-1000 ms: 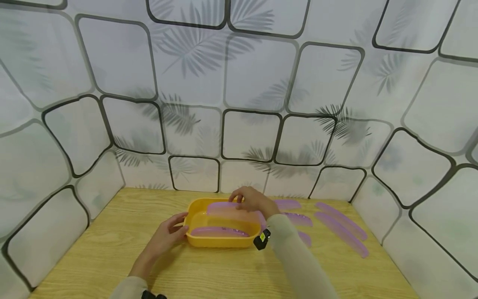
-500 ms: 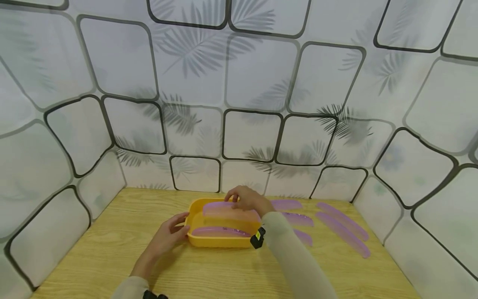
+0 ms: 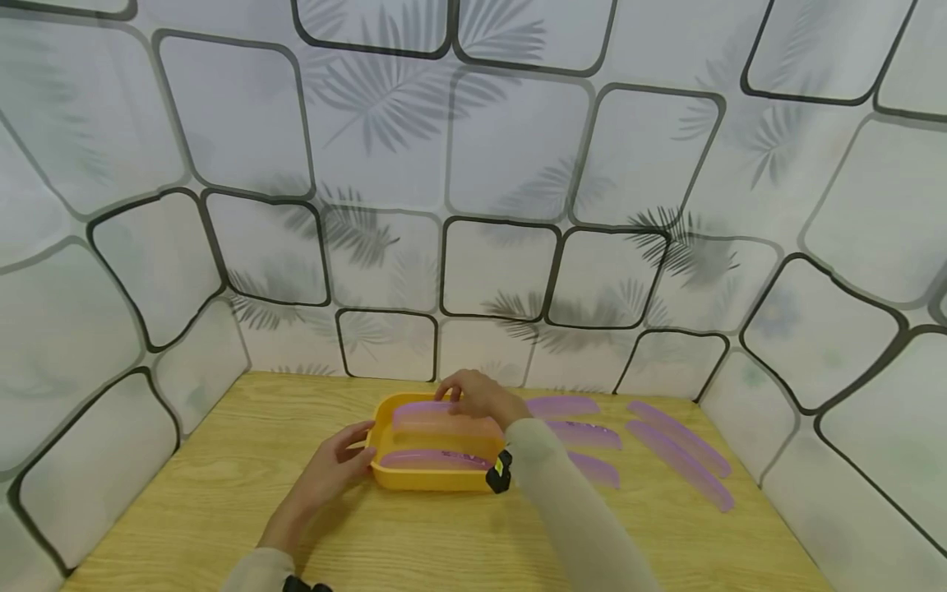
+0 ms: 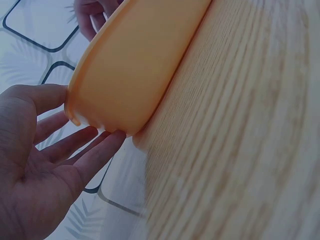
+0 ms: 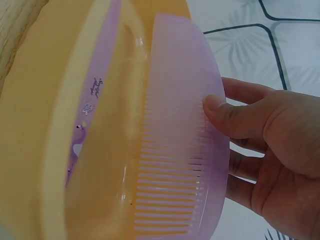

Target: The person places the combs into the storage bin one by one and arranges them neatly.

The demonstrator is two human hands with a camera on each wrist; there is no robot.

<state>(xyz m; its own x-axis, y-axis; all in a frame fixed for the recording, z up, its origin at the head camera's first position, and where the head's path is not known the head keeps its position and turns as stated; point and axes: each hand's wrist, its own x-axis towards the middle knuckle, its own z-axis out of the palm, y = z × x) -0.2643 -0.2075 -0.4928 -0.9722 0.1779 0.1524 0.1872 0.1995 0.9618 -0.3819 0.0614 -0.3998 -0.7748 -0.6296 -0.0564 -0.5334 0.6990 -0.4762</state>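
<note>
My right hand (image 3: 477, 395) pinches a translucent lilac comb (image 5: 185, 85) by its curved back, thumb on the face towards the camera and fingers behind. The comb is over the far side of a yellow plastic tray (image 3: 436, 479), teeth pointing down into it. Another purple comb (image 3: 429, 460), printed with a flamingo and lettering, lies along the tray's near inner side. My left hand (image 3: 336, 464) touches the tray's left end with fairly straight fingers; in the left wrist view its fingertips (image 4: 120, 135) meet the outer wall (image 4: 130, 65).
More purple combs lie on the wooden table (image 3: 414, 543) to the right: a printed comb (image 3: 592, 434) and others partly behind my right forearm, then two long slanted combs (image 3: 684, 464) farther right. A patterned curtain (image 3: 503, 271) closes off the back and sides.
My right hand has shifted a little left with the comb over the tray, uncovering more of the combs on the right. My left hand stays at the tray's end.
</note>
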